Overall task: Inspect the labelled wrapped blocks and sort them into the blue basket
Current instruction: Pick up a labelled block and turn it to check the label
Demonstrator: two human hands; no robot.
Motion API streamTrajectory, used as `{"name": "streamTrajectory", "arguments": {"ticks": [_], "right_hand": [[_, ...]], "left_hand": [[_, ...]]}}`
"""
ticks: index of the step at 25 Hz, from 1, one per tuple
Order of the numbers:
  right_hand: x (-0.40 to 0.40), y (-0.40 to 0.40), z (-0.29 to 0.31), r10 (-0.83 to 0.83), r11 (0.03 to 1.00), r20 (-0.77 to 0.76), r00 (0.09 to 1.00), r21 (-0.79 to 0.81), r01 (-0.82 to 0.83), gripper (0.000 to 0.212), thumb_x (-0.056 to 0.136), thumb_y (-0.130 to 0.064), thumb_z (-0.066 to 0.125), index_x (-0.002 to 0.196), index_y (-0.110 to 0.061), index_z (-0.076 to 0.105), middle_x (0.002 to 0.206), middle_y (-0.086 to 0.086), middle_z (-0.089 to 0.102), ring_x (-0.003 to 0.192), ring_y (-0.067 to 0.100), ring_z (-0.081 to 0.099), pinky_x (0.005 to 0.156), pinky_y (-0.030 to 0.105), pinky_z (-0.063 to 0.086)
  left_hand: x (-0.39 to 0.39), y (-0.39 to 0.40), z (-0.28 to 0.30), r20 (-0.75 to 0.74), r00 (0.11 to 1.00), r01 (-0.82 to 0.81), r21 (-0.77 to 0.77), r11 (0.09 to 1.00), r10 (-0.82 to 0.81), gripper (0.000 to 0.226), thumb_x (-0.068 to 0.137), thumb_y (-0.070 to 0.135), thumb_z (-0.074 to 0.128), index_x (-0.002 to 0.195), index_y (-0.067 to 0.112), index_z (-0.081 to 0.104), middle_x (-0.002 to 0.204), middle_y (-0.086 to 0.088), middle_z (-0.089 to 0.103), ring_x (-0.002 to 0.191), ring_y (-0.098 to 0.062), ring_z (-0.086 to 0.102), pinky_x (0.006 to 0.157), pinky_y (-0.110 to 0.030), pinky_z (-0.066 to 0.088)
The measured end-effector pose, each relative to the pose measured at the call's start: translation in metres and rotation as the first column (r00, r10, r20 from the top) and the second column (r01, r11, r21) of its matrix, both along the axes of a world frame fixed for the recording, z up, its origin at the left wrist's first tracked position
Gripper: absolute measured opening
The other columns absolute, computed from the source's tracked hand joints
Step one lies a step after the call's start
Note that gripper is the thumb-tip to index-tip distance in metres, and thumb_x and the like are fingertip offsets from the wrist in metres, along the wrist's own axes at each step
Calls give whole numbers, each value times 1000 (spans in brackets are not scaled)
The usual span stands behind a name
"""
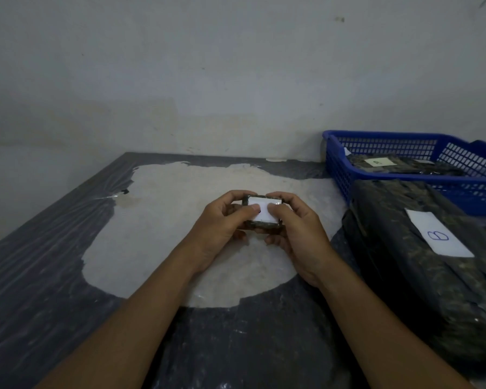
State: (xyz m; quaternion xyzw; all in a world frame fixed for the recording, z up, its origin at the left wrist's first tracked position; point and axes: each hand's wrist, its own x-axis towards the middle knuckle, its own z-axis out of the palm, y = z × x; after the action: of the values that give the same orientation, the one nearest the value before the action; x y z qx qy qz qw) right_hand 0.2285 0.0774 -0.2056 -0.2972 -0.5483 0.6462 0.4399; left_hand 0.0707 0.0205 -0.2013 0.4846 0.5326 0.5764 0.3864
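While both hands grip centre-frame | left hand (219,220), right hand (295,223) hold wrapped block (261,211) | blue basket (340,164) upper right, nearer my right

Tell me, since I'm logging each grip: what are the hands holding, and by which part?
Both hold one small wrapped block: left hand grips its left end, right hand its right end, thumbs on the white label.

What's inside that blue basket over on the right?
The blue basket holds dark wrapped blocks, one showing a pale label with a mark too small to read. How many lie there, and what is underneath them, is hidden by the basket wall and the top layer.
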Motion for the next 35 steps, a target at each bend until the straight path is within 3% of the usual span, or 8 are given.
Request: {"name": "streamTrajectory", "arguments": {"ticks": [5,9,13,19,22,27,30,35], "right_hand": [[-1,-1,-1,-42,998,34,999,52,40,25,100,-8,60,115,-26,70,104,7,76,86,19,72,60,27,55],[-3,0,2,-18,998,-44,999,-61,15,29,103,-15,58,130,-25,62,113,9,74,93,24,71,69,35,56],[-3,-1,4,33,995,-25,999,-95,-35,23,104,-23,57,124,-18,66,116,10,75,94,25,75,75,33,55],[1,-2,3,32,999,-8,999,-43,-32,26,99,-9,60,123,-16,65,114,11,76,101,26,76,76,34,55],[1,-3,3,36,999,3,999,-19,-36,27,99,-6,60,122,-17,65,113,11,76,97,22,76,75,33,56],[1,-3,1,3,1000,17,1000,-1,-3,25,98,-2,61,120,-15,65,106,12,76,86,17,76,69,29,56],[1,-3,2,-5,1000,19,1000,-3,5,25,99,0,59,120,-13,64,105,14,76,81,15,74,67,27,58],[0,-2,3,14,997,-48,999,-77,-17,31,98,-2,61,126,-16,60,112,17,74,87,20,74,67,31,55]], "left_hand": [[0,-1,-2,-46,999,-2,22,1000,3,27,96,21,70,122,28,69,107,-11,74,95,-24,73,71,-30,57],[2,-1,0,-50,999,-11,69,998,15,39,95,11,69,131,25,63,119,2,73,98,-14,73,76,-24,58],[3,-2,1,-98,995,37,105,994,-27,37,94,2,67,125,22,65,119,5,72,98,-11,72,83,-24,57],[2,1,-1,-23,998,59,29,998,-58,32,99,20,62,127,32,67,117,-11,73,113,-31,69,102,-49,55],[4,1,0,-92,996,5,23,1000,-3,31,101,10,58,125,25,69,112,-7,75,107,-26,72,99,-45,57],[6,0,2,-78,996,-38,-26,999,36,30,98,8,60,125,19,69,109,-5,77,105,-23,73,93,-33,58],[6,1,2,-75,996,-49,-24,999,47,28,97,9,62,121,21,71,107,-4,78,102,-22,74,90,-33,58],[6,3,0,-42,997,-72,-23,997,71,28,97,13,65,123,19,70,111,-5,76,103,-20,74,87,-32,60]]}}
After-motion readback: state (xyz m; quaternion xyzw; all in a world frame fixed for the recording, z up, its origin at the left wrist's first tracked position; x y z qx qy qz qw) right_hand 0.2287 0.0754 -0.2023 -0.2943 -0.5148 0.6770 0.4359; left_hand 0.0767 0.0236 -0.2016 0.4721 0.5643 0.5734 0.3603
